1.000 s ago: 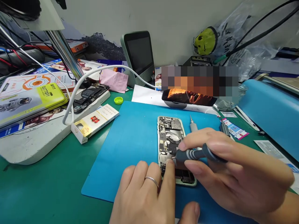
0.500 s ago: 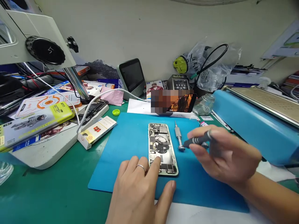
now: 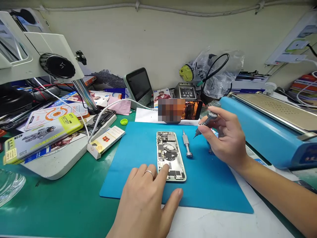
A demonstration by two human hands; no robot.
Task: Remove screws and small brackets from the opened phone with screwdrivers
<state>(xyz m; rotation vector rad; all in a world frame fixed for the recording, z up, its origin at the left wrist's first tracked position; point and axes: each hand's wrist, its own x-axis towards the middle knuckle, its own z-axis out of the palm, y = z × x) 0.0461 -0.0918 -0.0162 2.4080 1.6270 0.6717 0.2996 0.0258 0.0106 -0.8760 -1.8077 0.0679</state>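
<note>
An opened phone (image 3: 176,155) lies on the blue mat (image 3: 133,158), its inner parts and a round black patch showing. My left hand (image 3: 148,195), with a ring on one finger, rests palm down, fingers apart, its index fingertip on the phone's lower left part. Above the mat, right of the phone, my right hand (image 3: 224,135) grips a dark grey screwdriver (image 3: 206,124) between thumb and fingers, its thin tip pointing down and left. A second, silver screwdriver (image 3: 186,145) lies between the phone and my right hand.
Behind the mat a lit phone (image 3: 192,110) leans sideways. At right stands a blue machine (image 3: 260,132). A small box (image 3: 106,142), a green cap (image 3: 123,122) and a microscope stand (image 3: 85,96) are at left. A glass (image 3: 11,186) sits at the left edge.
My right hand has moved up with the screwdriver, whose tip now points down and left. The view has shifted slightly. My left hand keeps its fingertip on the opened phone.
</note>
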